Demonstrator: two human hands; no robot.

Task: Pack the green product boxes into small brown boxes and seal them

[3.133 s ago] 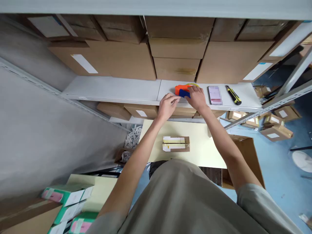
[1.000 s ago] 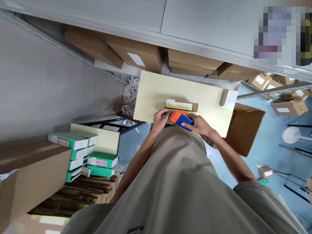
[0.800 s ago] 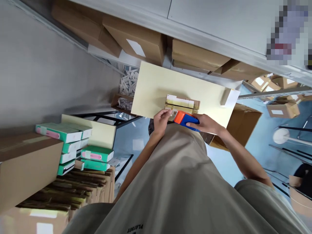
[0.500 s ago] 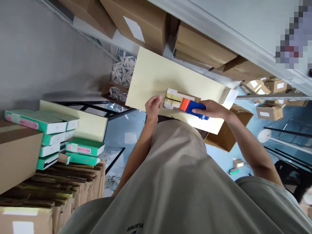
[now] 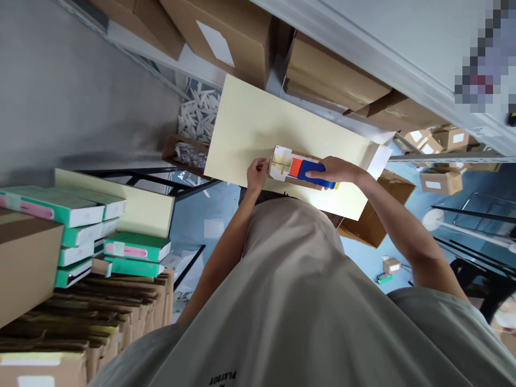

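In my right hand point(image 5: 334, 170) is a blue and orange tape dispenser point(image 5: 308, 172), gripped by its blue body. It lies along the top of a small carton point(image 5: 279, 171), whose left end shows white with a yellowish strip of tape. The dispenser and hand cover much of the carton's right part. My left hand point(image 5: 257, 173) is at the carton's left end, its fingers curled together; what they pinch, if anything, is too small to make out. Under the carton is a pale yellow board point(image 5: 242, 123) serving as the work surface.
Large cardboard boxes point(image 5: 334, 70) line the shelf beyond the board. Green and white boxes point(image 5: 137, 247) are stacked at left, above upright flattened cartons point(image 5: 133, 306). White strips point(image 5: 199, 113) lie behind the board's left edge. An open carton point(image 5: 379, 215) stands below its right side.
My right hand has shifted left with the tape dispenser, which now lies more squarely along the carton. My left hand has moved slightly right, up to the carton's end.
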